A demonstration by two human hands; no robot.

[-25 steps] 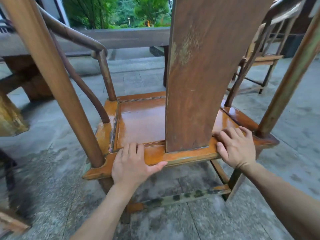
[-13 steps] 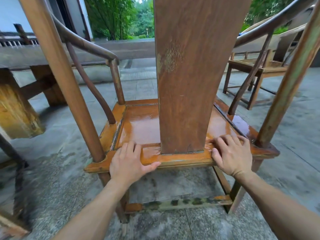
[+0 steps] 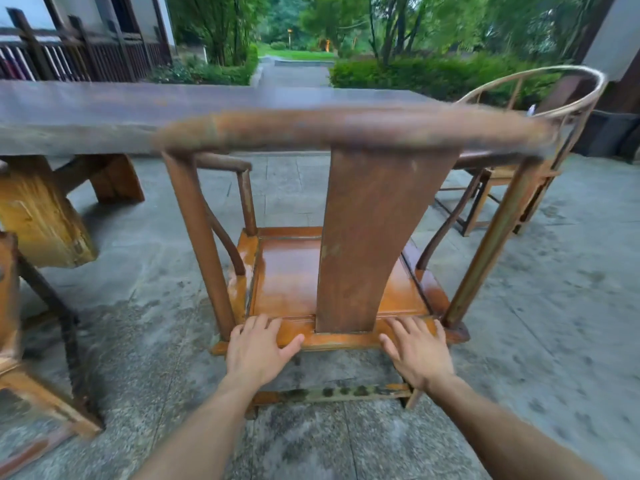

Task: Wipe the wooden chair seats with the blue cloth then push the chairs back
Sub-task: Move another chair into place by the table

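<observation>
A wooden armchair (image 3: 370,237) with a curved top rail stands in front of me, seen from behind. Its glossy orange seat (image 3: 287,275) shines as if wet. My left hand (image 3: 256,351) lies flat on the seat's back rail left of the broad back splat. My right hand (image 3: 417,351) lies flat on the same rail right of the splat. Both hands have straight, spread fingers and hold nothing. No blue cloth is in view.
A long dark wooden table (image 3: 138,112) on thick block legs (image 3: 38,213) stands just beyond the chair. A second round-backed chair (image 3: 533,140) is at the table's right end. Part of another chair (image 3: 20,341) is at the left edge. The floor is grey stone paving (image 3: 554,306).
The view has pulled back and risen, so the chair's top rail and the table top now show. The chair sits farther from me, toward the table. Both hands stay flat on the back rail.
</observation>
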